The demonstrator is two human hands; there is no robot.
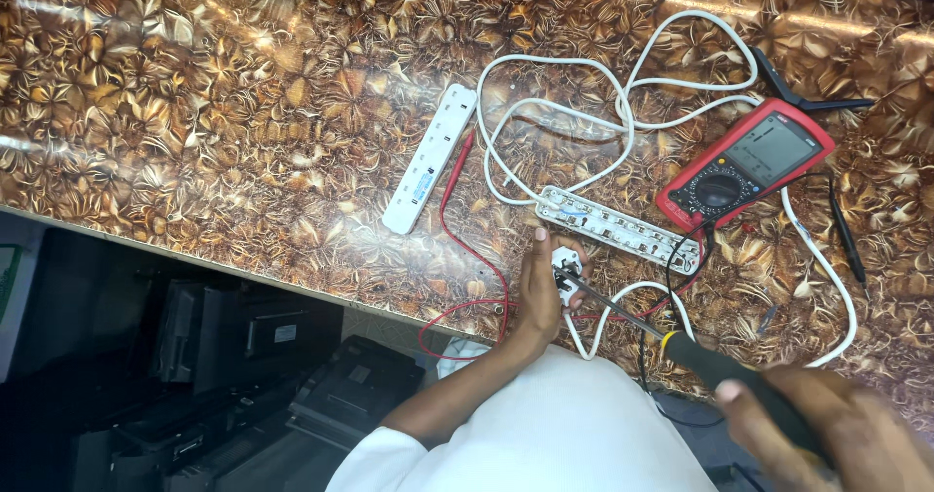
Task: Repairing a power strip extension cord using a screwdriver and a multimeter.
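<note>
White plastic plug (567,263) is pinched upright in the left hand (538,292), fingers closed on its sides so that its face is turned toward the tool; it is held just over the table edge, below the opened strip. A screwdriver (681,341) with a black handle is gripped in the right hand (827,429), fist closed round the handle, and its thin shaft is laid at a slant so the tip meets the plug. The plug appears steadied this way so the tip can bear on a screw, though the screw itself cannot be made out.

An opened extension strip base (618,229), contacts exposed, lies just above the plug, its white cable (623,103) looped loosely behind. The strip's white cover (428,159) has been set aside to the left, well apart. A red multimeter (747,164) is placed face up to the right of the strip, its red lead (457,249) trailing off the patterned brown table (214,112) and a black probe (844,234) lying beside it, within reach of the work.
</note>
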